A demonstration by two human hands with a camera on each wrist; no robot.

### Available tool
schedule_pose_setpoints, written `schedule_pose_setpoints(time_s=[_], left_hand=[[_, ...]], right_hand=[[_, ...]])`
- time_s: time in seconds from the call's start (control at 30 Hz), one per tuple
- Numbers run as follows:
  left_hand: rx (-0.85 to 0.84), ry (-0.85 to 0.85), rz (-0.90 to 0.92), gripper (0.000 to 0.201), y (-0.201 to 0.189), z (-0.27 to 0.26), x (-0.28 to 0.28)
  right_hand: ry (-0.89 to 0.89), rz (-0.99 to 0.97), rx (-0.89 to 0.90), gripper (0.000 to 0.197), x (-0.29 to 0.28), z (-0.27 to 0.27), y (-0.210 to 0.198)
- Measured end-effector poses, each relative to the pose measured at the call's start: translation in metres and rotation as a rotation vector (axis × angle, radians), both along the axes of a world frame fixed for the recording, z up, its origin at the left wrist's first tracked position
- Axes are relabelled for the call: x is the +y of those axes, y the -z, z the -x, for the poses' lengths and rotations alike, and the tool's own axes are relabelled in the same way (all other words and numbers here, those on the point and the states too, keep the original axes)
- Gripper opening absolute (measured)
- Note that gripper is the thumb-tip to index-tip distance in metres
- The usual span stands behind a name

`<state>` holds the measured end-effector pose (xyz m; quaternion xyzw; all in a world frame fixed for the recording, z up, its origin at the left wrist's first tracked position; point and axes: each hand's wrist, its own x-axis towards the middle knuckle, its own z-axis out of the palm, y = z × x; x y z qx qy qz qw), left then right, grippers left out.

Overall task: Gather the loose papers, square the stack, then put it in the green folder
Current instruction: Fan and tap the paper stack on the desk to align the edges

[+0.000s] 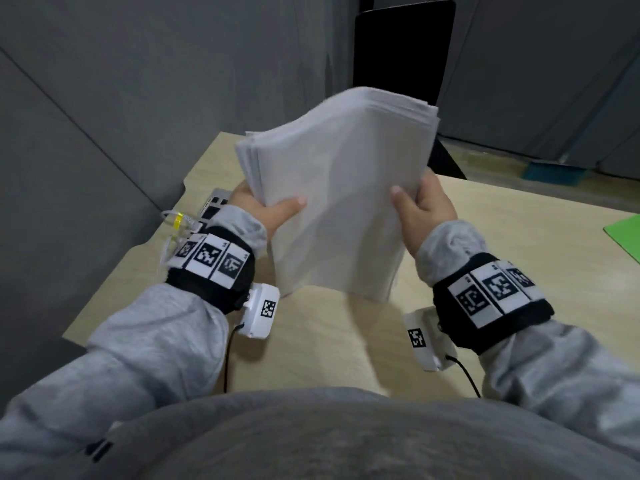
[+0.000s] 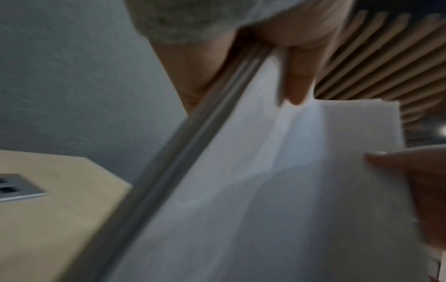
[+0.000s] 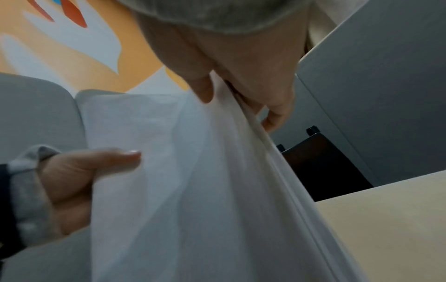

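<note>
A stack of white papers [image 1: 339, 192] stands tilted above the wooden table [image 1: 311, 341], held up by both hands, its sheets fanned unevenly at the upper edges. My left hand [image 1: 266, 209] grips the stack's left side, thumb across the front sheet. My right hand [image 1: 422, 209] grips the right side the same way. In the left wrist view the paper stack [image 2: 277, 181] fills the middle with my left thumb [image 2: 299, 76] pressed on it. The right wrist view shows the papers [image 3: 193, 181] pinched by my right hand [image 3: 241, 91]. A corner of the green folder [image 1: 623, 233] lies at the table's right edge.
Grey partition panels [image 1: 104, 116] enclose the table on the left and behind. A metal socket plate [image 1: 214, 207] sits in the tabletop behind my left hand, with a cable beside it. A black chair back [image 1: 401, 46] stands beyond the table's far edge.
</note>
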<state>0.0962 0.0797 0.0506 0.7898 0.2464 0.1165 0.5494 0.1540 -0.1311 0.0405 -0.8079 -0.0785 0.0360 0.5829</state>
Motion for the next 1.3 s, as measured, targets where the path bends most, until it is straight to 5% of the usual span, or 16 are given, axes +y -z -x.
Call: schedule_pose_setpoints(time_s=[0.07,0.17,0.27,0.37,0.57,0.73,0.87,1.0,1.07,1.17,1.3], left_hand=[[-0.018,-0.048,-0.044,0.033,-0.009,-0.002,-0.006],[-0.163,-0.041,0.048,0.033,-0.014,0.0,0.001],[-0.096,0.051,0.098,0.058,-0.004,0.003,0.001],[0.088,0.026,-0.032,0.027,0.004,0.002,-0.01],[-0.059,-0.055,-0.009,0.04,-0.006,0.005,-0.003],[0.124,0.055,-0.035,0.04,0.001,0.007,-0.011],[-0.005,-0.025,-0.046,0.026,-0.012,0.004,-0.008],[0.056,-0.008,-0.032,0.055,0.001,0.005,-0.017],[0.086,-0.054,-0.082,0.047,0.004,0.005,-0.025],[0.051,-0.121,-0.093,0.024,-0.006,0.001,-0.024],[0.106,-0.102,-0.062,0.057,0.005,0.003,-0.024]], right_hand=[[0.069,-0.152,-0.114,0.021,0.003,0.005,-0.007],[0.161,-0.422,-0.163,0.019,-0.006,0.006,-0.011],[0.143,-0.299,0.005,0.042,-0.01,0.002,0.002],[0.077,-0.115,0.046,0.025,0.002,0.003,0.008],[0.182,-0.468,-0.106,0.03,-0.007,0.012,-0.002],[0.068,-0.15,0.05,0.028,0.002,0.006,0.012],[0.175,-0.406,-0.077,0.022,-0.001,0.01,-0.001],[0.086,-0.265,0.036,0.034,0.0,0.006,0.01],[0.026,-0.163,0.076,0.029,0.002,0.002,0.012],[0.084,-0.29,0.03,0.02,-0.001,-0.003,0.005],[0.081,-0.364,0.051,0.01,-0.004,0.006,0.006]])
